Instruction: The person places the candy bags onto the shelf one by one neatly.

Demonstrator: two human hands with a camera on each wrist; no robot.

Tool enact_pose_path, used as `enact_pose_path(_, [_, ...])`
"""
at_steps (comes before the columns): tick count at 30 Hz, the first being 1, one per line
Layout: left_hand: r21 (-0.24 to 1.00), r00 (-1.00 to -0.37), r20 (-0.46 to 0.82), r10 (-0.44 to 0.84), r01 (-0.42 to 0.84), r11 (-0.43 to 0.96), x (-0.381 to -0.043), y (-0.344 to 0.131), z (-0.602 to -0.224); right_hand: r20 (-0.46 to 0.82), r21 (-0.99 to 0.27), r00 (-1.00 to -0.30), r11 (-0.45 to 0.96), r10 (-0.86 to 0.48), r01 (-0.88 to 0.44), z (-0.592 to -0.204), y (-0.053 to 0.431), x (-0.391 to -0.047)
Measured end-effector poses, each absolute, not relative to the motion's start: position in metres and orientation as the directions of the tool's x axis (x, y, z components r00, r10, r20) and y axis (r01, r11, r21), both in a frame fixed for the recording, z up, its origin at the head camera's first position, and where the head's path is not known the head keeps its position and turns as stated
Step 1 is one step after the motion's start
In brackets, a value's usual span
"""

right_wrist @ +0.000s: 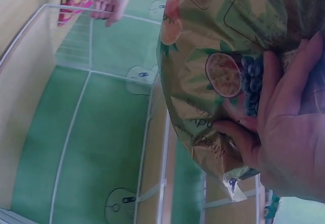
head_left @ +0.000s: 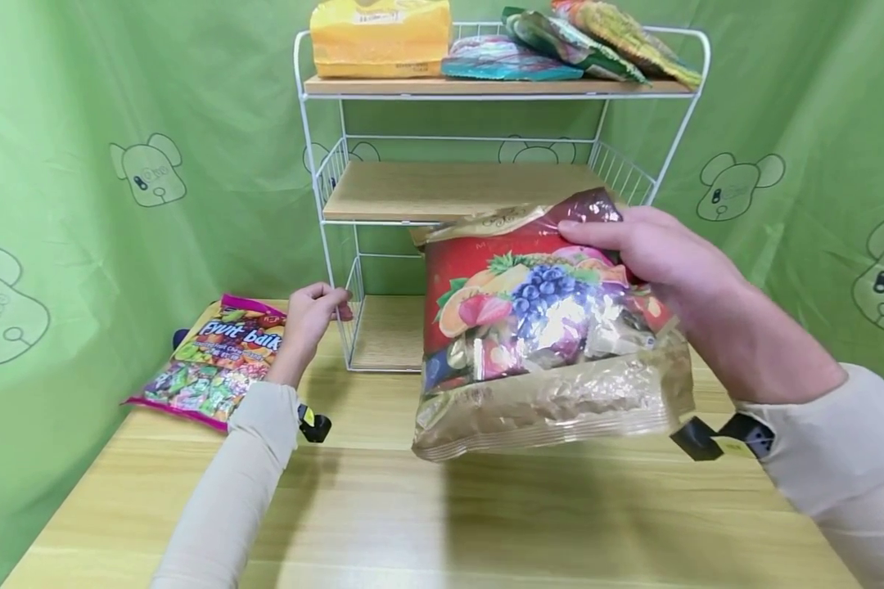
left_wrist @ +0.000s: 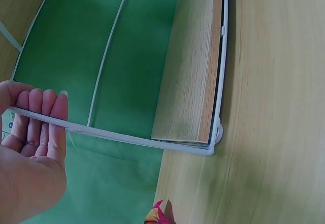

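Observation:
My right hand (head_left: 681,249) grips a large candy bag (head_left: 538,315) by its right side, thumb across the front. Red and gold with printed fruit, the bag is held up in front of the shelf rack. In the right wrist view the fingers press into its gold back (right_wrist: 203,71). My left hand (left_wrist: 38,132) curls its fingers round the white front post (left_wrist: 127,138) of the rack, low on its left side. A pink-edged candy bag (head_left: 221,360) lies on the table just left of that hand.
The three-tier rack has a wooden middle shelf (head_left: 457,188) and wire sides. On its top shelf (head_left: 486,86) are a yellow bag (head_left: 381,37), a blue packet (head_left: 511,59), a green packet (head_left: 567,41) and an orange-yellow packet (head_left: 629,37). Green curtain (head_left: 59,204) surrounds the table (head_left: 383,507).

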State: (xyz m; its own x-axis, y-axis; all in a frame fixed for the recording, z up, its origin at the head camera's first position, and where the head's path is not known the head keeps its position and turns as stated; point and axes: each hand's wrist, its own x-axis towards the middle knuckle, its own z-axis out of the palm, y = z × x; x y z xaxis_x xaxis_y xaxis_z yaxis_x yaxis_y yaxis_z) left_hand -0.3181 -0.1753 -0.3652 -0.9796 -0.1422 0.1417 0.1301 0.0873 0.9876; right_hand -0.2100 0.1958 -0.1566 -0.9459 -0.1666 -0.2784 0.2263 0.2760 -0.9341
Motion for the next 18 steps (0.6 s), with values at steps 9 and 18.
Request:
enact_pose_path(9, [0.987,-0.98,0.14,-0.142,0.128,0.094,-0.318,-0.175,-0.368,-0.34,-0.938,-0.939,-0.05,-0.05,0.342,-0.131,0.189,-0.224])
enact_pose_path(18, [0.985,-0.977,0.153,-0.147,0.138,0.106,-0.319,-0.177,-0.366,-0.246,-0.948,-0.969,-0.213,0.027,0.234,-0.125,0.182,-0.253])
